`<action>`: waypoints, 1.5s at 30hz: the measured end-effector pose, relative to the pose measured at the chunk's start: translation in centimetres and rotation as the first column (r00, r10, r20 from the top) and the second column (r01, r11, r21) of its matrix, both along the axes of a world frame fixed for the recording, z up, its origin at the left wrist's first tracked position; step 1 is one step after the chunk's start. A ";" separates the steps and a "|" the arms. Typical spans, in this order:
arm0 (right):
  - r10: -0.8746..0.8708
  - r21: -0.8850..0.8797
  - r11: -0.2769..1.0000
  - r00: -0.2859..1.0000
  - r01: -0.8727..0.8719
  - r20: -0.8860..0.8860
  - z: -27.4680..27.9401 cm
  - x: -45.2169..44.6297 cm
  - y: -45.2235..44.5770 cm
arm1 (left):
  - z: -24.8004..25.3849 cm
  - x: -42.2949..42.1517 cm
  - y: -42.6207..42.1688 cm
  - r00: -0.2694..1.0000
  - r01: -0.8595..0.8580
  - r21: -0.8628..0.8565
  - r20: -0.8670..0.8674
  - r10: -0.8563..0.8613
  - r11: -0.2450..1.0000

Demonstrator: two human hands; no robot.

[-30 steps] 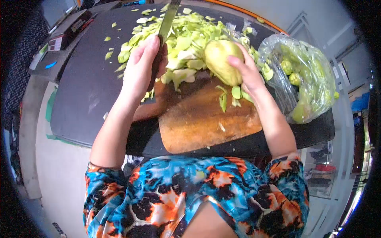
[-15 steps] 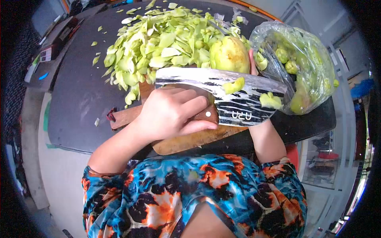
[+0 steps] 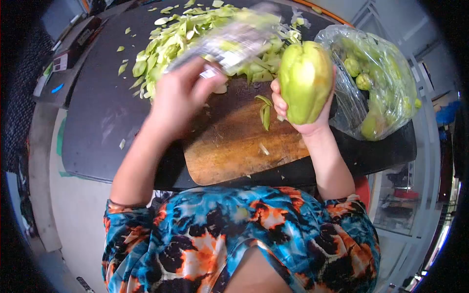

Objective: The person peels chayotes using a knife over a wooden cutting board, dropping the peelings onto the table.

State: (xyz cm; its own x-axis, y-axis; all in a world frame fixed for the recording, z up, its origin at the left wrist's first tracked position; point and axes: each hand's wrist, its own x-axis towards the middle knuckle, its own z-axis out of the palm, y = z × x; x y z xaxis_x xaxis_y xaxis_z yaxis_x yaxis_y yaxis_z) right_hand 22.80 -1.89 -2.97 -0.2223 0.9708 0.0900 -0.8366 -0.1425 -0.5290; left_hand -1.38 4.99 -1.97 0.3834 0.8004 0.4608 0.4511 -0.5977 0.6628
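My left hand is closed on the handle of a wide cleaver, whose blade is smeared by motion above the pile of pale green slices. The handle itself is mostly hidden. On the right, my right hand is wrapped round a large light green chayote, held upright above the back right part of the wooden cutting board. A few thin green peelings lie on the board between the hands.
A clear plastic bag with several green vegetables stands right of the chayote on the dark table. Small scraps lie at the table's left. A grey ledge with boxes is beyond the left edge.
The cleaver has swung up and away from in front of my right hand, over the slices. The chayote has come nearer and is now fully in view.
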 end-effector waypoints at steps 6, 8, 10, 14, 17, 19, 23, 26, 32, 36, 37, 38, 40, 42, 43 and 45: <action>-0.017 0.051 0.999 0.999 0.015 0.045 -0.6 0.5 0.5 | 0.1 -1.0 0.7 0.994 0.052 -0.070 0.104 -0.045 0.996; -0.063 0.002 0.998 0.996 0.063 0.054 -1.4 0.7 1.0 | 1.4 -0.4 -1.6 0.974 0.216 -0.073 -0.050 -0.220 0.974; -0.002 0.041 0.999 0.985 0.009 -0.170 -2.5 0.9 1.2 | 1.9 0.4 -2.9 0.909 0.408 0.069 -0.116 -0.399 0.910; 0.277 0.155 0.960 0.871 -0.233 -0.405 -3.6 0.6 0.9 | 2.3 1.1 -4.0 0.872 0.475 0.236 -0.259 -0.416 0.848; 0.337 0.248 0.932 0.886 -0.265 -0.320 -2.5 -0.2 0.6 | 2.8 0.9 -3.9 0.849 0.516 0.249 -0.277 -0.450 0.820; 0.232 0.237 0.954 0.952 -0.182 -0.200 -2.8 0.4 0.7 | 1.7 0.6 -2.8 0.900 0.427 0.176 -0.175 -0.399 0.887; 0.198 0.258 0.950 0.978 -0.176 -0.062 -1.3 0.4 0.4 | 0.4 -2.5 2.7 0.966 -0.110 -0.052 -0.240 0.094 0.993; 0.157 0.221 0.965 0.986 -0.141 -0.055 -1.2 1.1 0.4 | 1.2 -2.1 1.9 0.992 -0.086 -0.113 -0.103 0.075 0.990; -0.149 -0.006 0.989 0.989 0.149 -0.003 -2.1 0.8 0.9 | 2.2 0.2 -2.7 0.881 0.467 0.112 -0.143 -0.451 0.877; 0.195 0.281 0.951 0.958 -0.132 -0.209 -2.6 0.8 0.4 | 2.5 0.9 -3.8 0.866 0.489 0.212 -0.232 -0.442 0.846; 0.266 0.368 0.913 0.943 -0.179 -0.202 -2.6 0.7 0.3 | 2.3 1.0 -3.8 0.870 0.484 0.232 -0.226 -0.437 0.844; 0.278 0.355 0.916 0.935 -0.189 -0.221 -2.2 0.4 0.2 | 2.4 1.0 -3.9 0.864 0.495 0.220 -0.227 -0.449 0.840; 0.198 0.133 0.978 0.924 -0.163 -0.327 -1.3 0.1 -0.3 | 2.6 0.7 -3.9 0.853 0.513 0.198 -0.225 -0.470 0.836; 0.122 0.029 0.993 0.957 -0.119 -0.262 -1.3 0.2 -0.3 | 2.2 0.3 -2.7 0.852 0.497 0.210 -0.301 -0.427 0.842; 0.092 0.048 0.995 0.985 -0.085 -0.149 -1.8 0.5 0.1 | 1.8 0.0 -2.0 0.882 0.428 0.184 -0.298 -0.365 0.885; 0.072 0.080 0.994 0.997 -0.074 0.024 -2.3 1.3 0.9 | 0.3 -0.2 0.2 0.996 0.060 0.010 -0.067 -0.059 0.998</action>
